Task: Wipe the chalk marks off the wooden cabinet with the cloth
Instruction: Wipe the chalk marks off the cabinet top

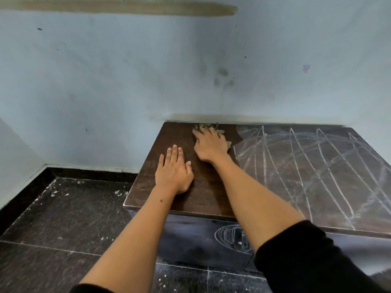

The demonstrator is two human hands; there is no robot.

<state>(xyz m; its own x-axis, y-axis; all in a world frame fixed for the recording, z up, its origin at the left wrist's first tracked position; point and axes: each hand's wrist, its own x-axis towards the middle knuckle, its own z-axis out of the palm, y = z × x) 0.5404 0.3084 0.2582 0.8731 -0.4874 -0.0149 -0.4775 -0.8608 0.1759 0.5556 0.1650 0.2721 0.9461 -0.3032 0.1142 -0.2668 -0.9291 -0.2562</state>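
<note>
A low dark wooden cabinet [211, 193] stands against the wall. White chalk marks [306, 163] cover the right part of its top, and the left part is bare dark wood. More chalk scribbles [232, 237] show on its front face. My right hand [209, 144] presses flat on a grey-brown cloth [208, 126] at the far edge of the top, close to the wall, just left of the chalked area. The cloth is mostly hidden under that hand. My left hand [173, 170] rests flat on the bare left part, fingers straight.
A pale blue wall [148, 70] with dark smudges rises directly behind the cabinet. Dark speckled floor tiles [63, 218] with white dust and specks lie to the left and in front. A side wall closes the corner at the far left.
</note>
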